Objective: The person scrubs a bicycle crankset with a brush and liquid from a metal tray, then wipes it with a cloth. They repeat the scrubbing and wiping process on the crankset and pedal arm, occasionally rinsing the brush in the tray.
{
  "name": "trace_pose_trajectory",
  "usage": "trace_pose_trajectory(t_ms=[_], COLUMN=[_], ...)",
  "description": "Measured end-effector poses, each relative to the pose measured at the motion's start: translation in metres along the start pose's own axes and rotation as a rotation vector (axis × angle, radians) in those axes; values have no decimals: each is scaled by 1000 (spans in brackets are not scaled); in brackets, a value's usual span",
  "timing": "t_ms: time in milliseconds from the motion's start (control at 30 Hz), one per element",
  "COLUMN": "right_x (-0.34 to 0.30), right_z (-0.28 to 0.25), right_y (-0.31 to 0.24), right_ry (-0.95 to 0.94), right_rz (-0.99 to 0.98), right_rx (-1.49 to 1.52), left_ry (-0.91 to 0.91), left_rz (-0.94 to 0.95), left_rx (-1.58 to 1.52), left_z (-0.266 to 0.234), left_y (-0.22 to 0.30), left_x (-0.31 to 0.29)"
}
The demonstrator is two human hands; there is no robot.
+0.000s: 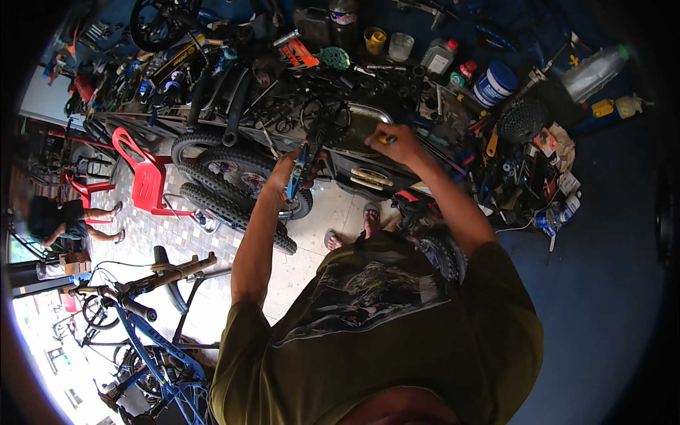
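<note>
On the left, a red plastic chair (147, 185) stands near knobby tyres (228, 205), and just right of these the left hand (285, 170) is closed around a blue-and-dark part (296, 173) held near the bench front. Farther right, by a metal-rimmed tray (372, 110), the right hand (401, 144) pinches a small yellow-and-dark tool (387, 139); beyond it sits a blue-lidded white tub (494, 85).

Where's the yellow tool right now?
In the head view, the yellow tool is right of centre, in the right hand, at the metal-rimmed tray and to the right of the blue bicycle part in the left hand.
</note>
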State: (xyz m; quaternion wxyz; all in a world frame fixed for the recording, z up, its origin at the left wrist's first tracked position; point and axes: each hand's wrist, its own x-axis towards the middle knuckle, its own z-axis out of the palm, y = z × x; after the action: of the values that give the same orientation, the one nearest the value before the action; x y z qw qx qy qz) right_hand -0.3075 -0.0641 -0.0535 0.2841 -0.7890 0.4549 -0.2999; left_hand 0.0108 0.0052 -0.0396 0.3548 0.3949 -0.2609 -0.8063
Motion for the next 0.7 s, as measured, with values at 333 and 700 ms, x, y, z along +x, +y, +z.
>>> trace_pose_trajectory(t_ms=[333,700], right_x=[58,56], right_z=[-19,-1], right_y=[-71,-63], right_ry=[97,155], right_rz=[-193,138], right_rx=[60,170], left_ry=[376,448], left_rz=[57,29], left_rx=[634,611], left_z=[38,16], left_y=[7,-12], left_x=[3,4])
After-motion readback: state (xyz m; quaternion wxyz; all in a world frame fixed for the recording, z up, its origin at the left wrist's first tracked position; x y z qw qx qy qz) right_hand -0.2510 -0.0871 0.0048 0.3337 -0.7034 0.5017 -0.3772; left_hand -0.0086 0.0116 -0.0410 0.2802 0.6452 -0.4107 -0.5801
